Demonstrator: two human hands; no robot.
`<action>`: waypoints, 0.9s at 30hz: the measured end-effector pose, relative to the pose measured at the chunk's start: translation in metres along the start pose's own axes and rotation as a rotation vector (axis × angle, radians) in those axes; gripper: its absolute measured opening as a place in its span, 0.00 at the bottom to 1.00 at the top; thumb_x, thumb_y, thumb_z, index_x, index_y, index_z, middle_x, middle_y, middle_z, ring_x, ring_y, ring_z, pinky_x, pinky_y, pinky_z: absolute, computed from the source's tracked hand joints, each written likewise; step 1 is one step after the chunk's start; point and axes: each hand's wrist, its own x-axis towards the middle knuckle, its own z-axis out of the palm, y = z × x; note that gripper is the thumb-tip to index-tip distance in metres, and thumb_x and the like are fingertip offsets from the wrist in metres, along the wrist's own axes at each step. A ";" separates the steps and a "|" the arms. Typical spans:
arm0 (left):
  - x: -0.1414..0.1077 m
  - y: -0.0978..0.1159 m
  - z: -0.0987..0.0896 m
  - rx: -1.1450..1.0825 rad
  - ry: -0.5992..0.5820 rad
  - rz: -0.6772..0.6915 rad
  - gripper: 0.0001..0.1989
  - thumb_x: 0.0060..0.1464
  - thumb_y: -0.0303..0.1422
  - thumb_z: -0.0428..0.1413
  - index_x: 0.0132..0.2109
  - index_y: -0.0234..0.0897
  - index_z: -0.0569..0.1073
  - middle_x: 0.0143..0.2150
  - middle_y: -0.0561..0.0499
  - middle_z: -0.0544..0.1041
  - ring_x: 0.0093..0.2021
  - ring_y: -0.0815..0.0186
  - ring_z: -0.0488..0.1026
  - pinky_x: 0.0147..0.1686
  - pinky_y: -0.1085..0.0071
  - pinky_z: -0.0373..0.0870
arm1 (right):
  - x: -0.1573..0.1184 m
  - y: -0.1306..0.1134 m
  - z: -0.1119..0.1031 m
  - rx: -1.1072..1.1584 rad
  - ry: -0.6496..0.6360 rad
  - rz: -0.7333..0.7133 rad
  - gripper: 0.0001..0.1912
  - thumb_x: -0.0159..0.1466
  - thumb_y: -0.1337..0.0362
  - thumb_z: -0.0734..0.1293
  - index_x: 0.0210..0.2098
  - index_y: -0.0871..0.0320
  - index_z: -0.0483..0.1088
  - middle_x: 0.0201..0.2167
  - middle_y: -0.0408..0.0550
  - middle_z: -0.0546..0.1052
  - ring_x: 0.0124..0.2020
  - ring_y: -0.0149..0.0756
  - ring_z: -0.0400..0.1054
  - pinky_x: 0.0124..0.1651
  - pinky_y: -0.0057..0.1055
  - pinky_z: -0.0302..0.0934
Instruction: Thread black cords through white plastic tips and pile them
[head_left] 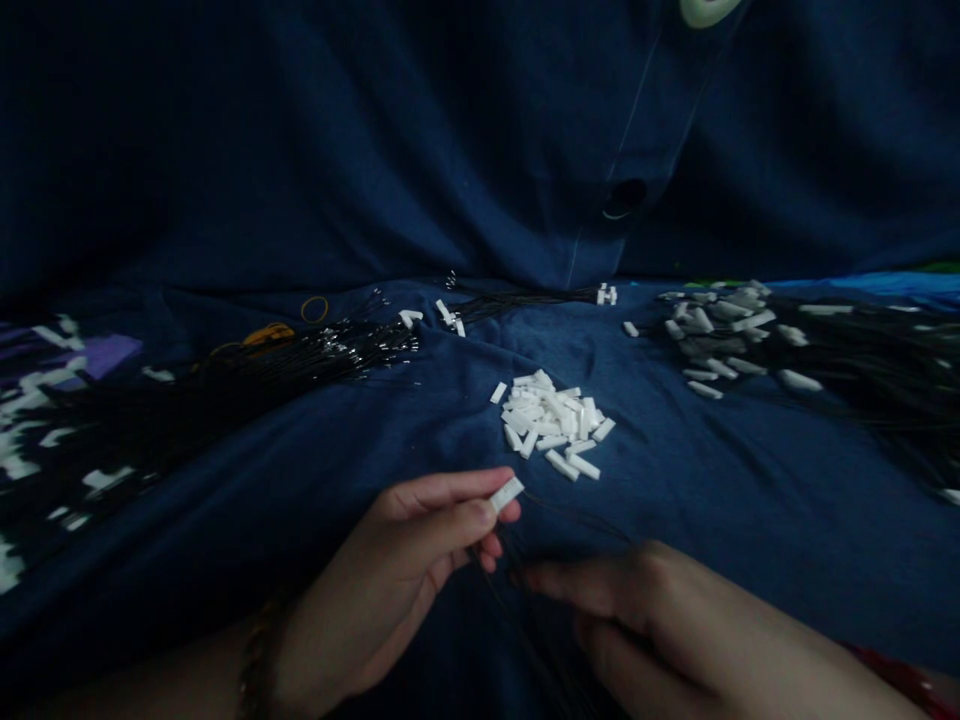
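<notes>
Between the thumb and fingers of my left hand [420,560] is a small white plastic connector housing [507,494]. Thin dark wires [574,515] run from around the connector toward my right hand [660,620], and more dark strands hang below. My right hand is to the right of the connector, index finger stretched toward the wires; its fingertips are dim and blurred, so I cannot make out whether it grips a wire. Just beyond my hands lies a loose pile of white connector housings [555,415] on dark blue cloth [420,430].
At the left lies a bundle of black wires [225,390] with shiny metal tips and white connectors. A second bundle with white connectors [720,330] lies at the right. A yellow rubber band [315,309] and a short wire bunch [525,298] are at the back.
</notes>
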 end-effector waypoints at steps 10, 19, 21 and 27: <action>0.002 0.000 0.000 -0.015 -0.058 -0.006 0.08 0.44 0.27 0.58 0.35 0.38 0.78 0.31 0.50 0.78 0.30 0.70 0.68 0.35 0.74 0.63 | 0.026 0.007 0.005 0.406 -0.112 0.168 0.11 0.61 0.73 0.56 0.28 0.62 0.68 0.27 0.41 0.72 0.29 0.26 0.65 0.34 0.21 0.59; 0.001 0.001 0.002 0.014 -0.042 -0.001 0.09 0.45 0.26 0.58 0.36 0.36 0.77 0.31 0.50 0.77 0.30 0.71 0.68 0.34 0.74 0.63 | 0.027 0.005 0.006 0.291 -0.044 0.185 0.09 0.58 0.74 0.57 0.31 0.61 0.67 0.25 0.41 0.70 0.28 0.27 0.64 0.33 0.23 0.58; 0.001 0.002 0.003 0.024 -0.024 -0.004 0.09 0.45 0.26 0.58 0.37 0.36 0.77 0.31 0.49 0.77 0.30 0.70 0.67 0.34 0.74 0.63 | 0.027 0.005 0.004 0.301 -0.027 0.225 0.07 0.59 0.72 0.57 0.30 0.61 0.66 0.24 0.42 0.69 0.25 0.26 0.62 0.29 0.21 0.57; 0.001 0.000 0.002 0.035 0.002 -0.017 0.10 0.46 0.27 0.57 0.39 0.36 0.76 0.34 0.48 0.77 0.30 0.70 0.68 0.35 0.74 0.63 | 0.021 -0.002 -0.005 0.969 -0.084 0.548 0.07 0.59 0.63 0.58 0.35 0.60 0.59 0.19 0.37 0.57 0.16 0.21 0.45 0.17 0.17 0.43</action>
